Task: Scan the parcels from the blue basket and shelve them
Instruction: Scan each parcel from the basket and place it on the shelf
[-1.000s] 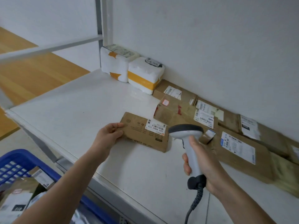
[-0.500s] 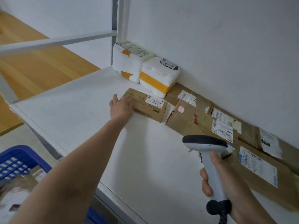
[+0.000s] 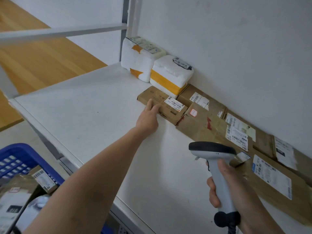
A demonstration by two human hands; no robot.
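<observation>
1. Fingers (image 3: pixel 149 107) of the left hand (image 3: pixel 148 119) lie straight and close together, tips resting against the near side and top of a small brown box (image 3: pixel 162 103); they grip nothing.
2. The left arm stretches far out over the white shelf (image 3: pixel 84 112), forearm bare, wrist low above the surface.
3. The small brown box lies flat on the shelf with its white barcode label facing up. Its far end touches a yellow-taped foam parcel (image 3: pixel 170 73), and its right end sits against a flat cardboard parcel (image 3: pixel 200 125) bearing a pink sticker.
4. An orange-taped foam parcel (image 3: pixel 136 65) stands just beside the yellow-taped one, in the back corner.
5. The right hand (image 3: pixel 224 188) is wrapped firmly round the grey handle of a barcode scanner (image 3: pixel 214 152), holding it upright over the front of the shelf, dark-topped head uppermost.
6. More labelled cardboard parcels (image 3: pixel 270 176) lie flat along the wall to the right.
7. The blue basket (image 3: pixel 22 147) sits low at the left, below the shelf edge, with several parcels (image 3: pixel 43 179) inside.
</observation>
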